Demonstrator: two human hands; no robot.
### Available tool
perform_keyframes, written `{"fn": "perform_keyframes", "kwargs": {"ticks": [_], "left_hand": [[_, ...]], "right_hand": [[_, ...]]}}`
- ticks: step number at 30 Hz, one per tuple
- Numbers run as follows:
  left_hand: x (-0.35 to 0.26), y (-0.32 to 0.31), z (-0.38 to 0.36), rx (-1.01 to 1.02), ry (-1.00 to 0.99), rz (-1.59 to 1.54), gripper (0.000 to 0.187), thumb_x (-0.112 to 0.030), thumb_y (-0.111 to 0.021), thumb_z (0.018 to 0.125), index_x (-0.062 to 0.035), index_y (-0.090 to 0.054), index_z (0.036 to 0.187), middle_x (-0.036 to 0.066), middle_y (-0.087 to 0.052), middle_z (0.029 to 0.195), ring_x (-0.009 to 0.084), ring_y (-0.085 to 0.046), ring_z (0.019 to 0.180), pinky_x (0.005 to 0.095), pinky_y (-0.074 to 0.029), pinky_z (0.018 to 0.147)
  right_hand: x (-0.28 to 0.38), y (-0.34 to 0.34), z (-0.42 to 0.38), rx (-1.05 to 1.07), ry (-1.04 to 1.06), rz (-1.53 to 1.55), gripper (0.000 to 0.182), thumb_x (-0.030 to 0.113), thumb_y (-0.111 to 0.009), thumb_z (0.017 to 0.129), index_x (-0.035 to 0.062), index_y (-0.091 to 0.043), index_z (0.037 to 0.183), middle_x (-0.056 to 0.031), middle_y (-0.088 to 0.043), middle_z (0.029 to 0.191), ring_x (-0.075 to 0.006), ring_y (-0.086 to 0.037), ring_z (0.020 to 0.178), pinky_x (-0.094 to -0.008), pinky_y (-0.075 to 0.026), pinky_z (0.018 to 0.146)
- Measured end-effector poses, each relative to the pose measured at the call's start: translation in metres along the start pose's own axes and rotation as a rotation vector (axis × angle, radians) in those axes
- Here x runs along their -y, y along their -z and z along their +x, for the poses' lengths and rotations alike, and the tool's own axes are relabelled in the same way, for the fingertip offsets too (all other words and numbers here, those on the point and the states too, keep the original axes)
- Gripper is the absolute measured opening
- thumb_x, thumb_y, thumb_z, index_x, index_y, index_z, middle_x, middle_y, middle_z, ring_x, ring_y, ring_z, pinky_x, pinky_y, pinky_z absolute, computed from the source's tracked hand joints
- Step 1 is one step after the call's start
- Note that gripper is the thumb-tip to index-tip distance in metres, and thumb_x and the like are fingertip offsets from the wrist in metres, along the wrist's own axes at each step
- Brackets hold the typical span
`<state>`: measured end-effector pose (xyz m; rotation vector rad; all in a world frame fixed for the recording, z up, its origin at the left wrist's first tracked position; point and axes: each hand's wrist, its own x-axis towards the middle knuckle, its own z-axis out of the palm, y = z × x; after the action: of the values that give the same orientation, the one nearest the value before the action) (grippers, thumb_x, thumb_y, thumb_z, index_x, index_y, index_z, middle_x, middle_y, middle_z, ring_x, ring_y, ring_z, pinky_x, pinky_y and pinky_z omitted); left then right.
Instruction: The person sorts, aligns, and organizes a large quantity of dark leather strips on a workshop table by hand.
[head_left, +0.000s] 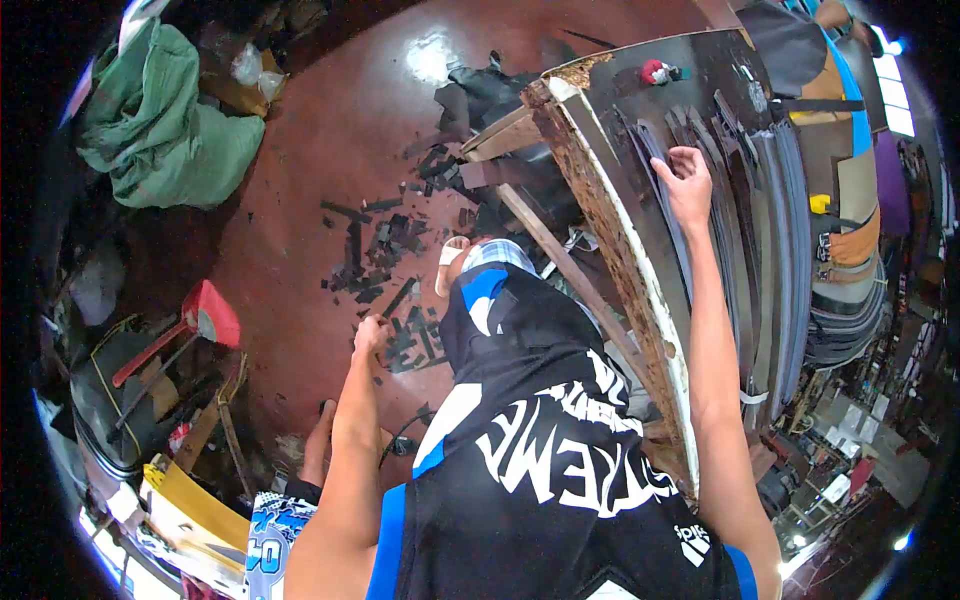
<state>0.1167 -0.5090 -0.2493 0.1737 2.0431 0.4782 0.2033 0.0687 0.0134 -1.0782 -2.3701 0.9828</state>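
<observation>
My left hand (373,334) is closed at the left of my body, above the red floor. A thin dark strip shows beside its fingers, but what the fingers hold, if anything, is too small to name. My right hand (686,180) is over the worktable at the right, its thumb and curved fingers apart with nothing between them. Beneath and beside it lie long grey and dark strips (735,200), bundled lengthwise. The table's worn wooden edge (620,235) runs between the strips and my body. A small red and green item (660,72) sits near the table's far end.
Dark scraps (385,245) litter the red floor (300,200). A green sack (165,120) stands at the upper left, with a red dustpan (212,314) below it. Another person's patterned clothing (268,540) shows at the lower left. Stacked sheets and belts (850,240) hang at the right.
</observation>
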Motion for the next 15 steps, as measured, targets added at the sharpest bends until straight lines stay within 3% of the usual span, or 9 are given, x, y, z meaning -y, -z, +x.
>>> {"fn": "perform_keyframes", "kwargs": {"ticks": [3, 5, 9, 15], "left_hand": [[-0.002, -0.010, 0.006, 0.030, 0.059, -0.092, 0.026, -0.016, -0.060, 0.084, -0.0007, -0.069, 0.104, 0.019, -0.072, 0.093, 0.0343, -0.070, 0.088, 0.0420, -0.053, 0.082], [-0.005, -0.018, 0.029, -0.067, -0.147, -0.128, 0.026, -0.017, -0.060, 0.085, 0.0000, -0.069, 0.103, 0.019, -0.072, 0.092, 0.0311, -0.070, 0.086, 0.0405, -0.053, 0.081], [-0.080, 0.017, 0.031, -0.030, -0.156, -0.235, 0.028, -0.019, -0.057, 0.088, 0.0008, -0.068, 0.105, 0.020, -0.071, 0.099, 0.0321, -0.069, 0.096, 0.0400, -0.053, 0.083], [-0.124, 0.043, 0.037, -0.108, -0.273, -0.267, 0.028, -0.016, -0.056, 0.089, -0.0001, -0.069, 0.108, 0.019, -0.072, 0.100, 0.0295, -0.070, 0.098, 0.0380, -0.053, 0.086]], "right_hand": [[0.001, 0.002, 0.000, -0.003, -0.012, 0.035, 0.043, 0.019, -0.082, 0.079, 0.0003, -0.060, 0.110, -0.0117, -0.066, 0.108, -0.0183, -0.064, 0.101, -0.0309, -0.049, 0.091], [-0.002, 0.001, 0.003, 0.004, -0.002, 0.057, 0.043, 0.018, -0.082, 0.080, -0.0004, -0.060, 0.112, -0.0129, -0.066, 0.110, -0.0190, -0.063, 0.102, -0.0308, -0.049, 0.092], [0.001, 0.004, 0.001, 0.048, -0.089, 0.200, 0.038, 0.013, -0.079, 0.084, -0.0022, -0.059, 0.112, -0.0129, -0.066, 0.109, -0.0172, -0.063, 0.103, -0.0301, -0.049, 0.093], [-0.005, 0.006, 0.004, 0.063, -0.079, 0.189, 0.035, 0.013, -0.078, 0.085, -0.0010, -0.059, 0.112, -0.0113, -0.066, 0.109, -0.0155, -0.063, 0.101, -0.0281, -0.050, 0.091]]}}
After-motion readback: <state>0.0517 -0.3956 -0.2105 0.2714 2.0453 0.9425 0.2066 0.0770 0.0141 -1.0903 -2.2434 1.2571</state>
